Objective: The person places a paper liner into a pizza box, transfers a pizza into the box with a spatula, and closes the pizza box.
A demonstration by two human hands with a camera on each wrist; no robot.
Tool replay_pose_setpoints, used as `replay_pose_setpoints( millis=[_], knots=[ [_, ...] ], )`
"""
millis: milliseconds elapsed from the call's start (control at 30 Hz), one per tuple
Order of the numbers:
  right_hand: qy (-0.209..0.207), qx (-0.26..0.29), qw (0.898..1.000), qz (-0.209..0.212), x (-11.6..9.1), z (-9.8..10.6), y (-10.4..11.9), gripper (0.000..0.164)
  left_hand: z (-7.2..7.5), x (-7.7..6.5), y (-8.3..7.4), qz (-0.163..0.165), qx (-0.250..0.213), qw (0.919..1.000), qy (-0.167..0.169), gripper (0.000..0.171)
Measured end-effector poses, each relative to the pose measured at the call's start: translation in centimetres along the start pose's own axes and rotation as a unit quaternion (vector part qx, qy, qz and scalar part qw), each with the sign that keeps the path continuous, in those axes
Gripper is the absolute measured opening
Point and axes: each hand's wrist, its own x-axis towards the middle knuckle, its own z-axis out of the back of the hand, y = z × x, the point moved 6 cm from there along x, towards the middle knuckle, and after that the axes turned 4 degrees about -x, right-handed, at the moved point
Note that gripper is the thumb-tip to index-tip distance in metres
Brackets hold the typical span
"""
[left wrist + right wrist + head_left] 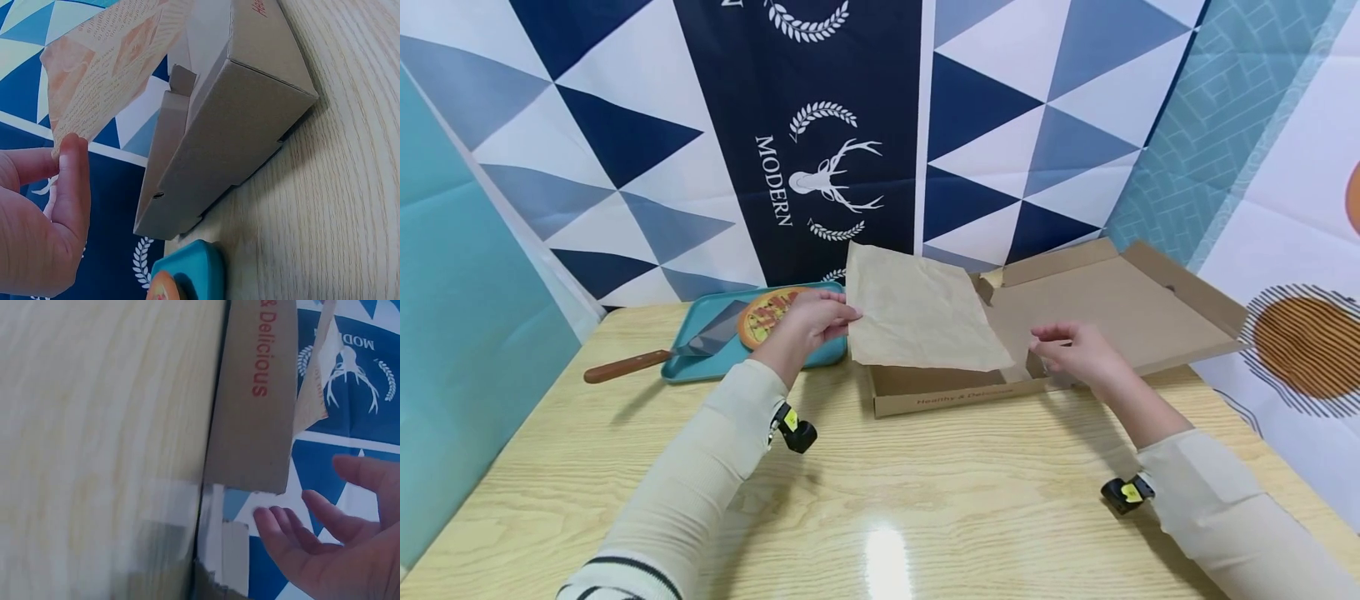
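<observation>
My left hand [815, 318] pinches the left edge of a sheet of tan paper [921, 312] between thumb and fingers. The paper hangs over the base of an open cardboard pizza box [955, 401], and print shows on its underside in the left wrist view. Over the box's front right corner is my right hand [1078, 350], its fingers loosely bent with nothing between them. In the right wrist view that hand [350, 531] stands apart from the paper's hanging corner [310, 406]. Part of the box's inside is hidden under the sheet.
The box lid [1120, 304] lies folded back to the right. At the left, a teal tray [681, 372] holds a pizza [762, 317], partly behind my left hand, and a pizza server with a wooden handle [625, 365] that sticks out past the rim. A patterned cloth wall [842, 83] stands behind the table.
</observation>
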Motion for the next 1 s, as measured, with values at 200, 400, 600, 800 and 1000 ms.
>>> replay_pose_setpoints(
  millis=[200,400,600,800,1000],
  knots=[
    [0.071,-0.006,0.997,-0.007,-0.1,-0.9,-0.8,0.059,0.1,0.1,0.0,0.000,0.008,1.0000,-0.005,0.026],
    [0.091,-0.012,0.996,-0.001,-0.1,-1.1,-0.9,0.065,0.0,0.3,-0.2,0.002,0.020,0.9997,-0.011,0.032],
    [0.094,-0.030,0.995,0.002,0.1,-1.3,-1.1,0.065,-0.7,0.5,-0.3,0.000,0.035,0.9993,-0.012,0.032],
    [0.094,-0.034,0.995,0.003,0.1,-1.3,-1.1,0.065,-1.6,0.6,-0.3,0.001,0.045,0.9990,-0.007,0.032],
    [0.094,-0.036,0.995,0.004,0.0,-1.2,-1.1,0.065,-2.6,0.9,0.0,-0.001,0.059,0.9982,0.000,0.035]
  ],
)
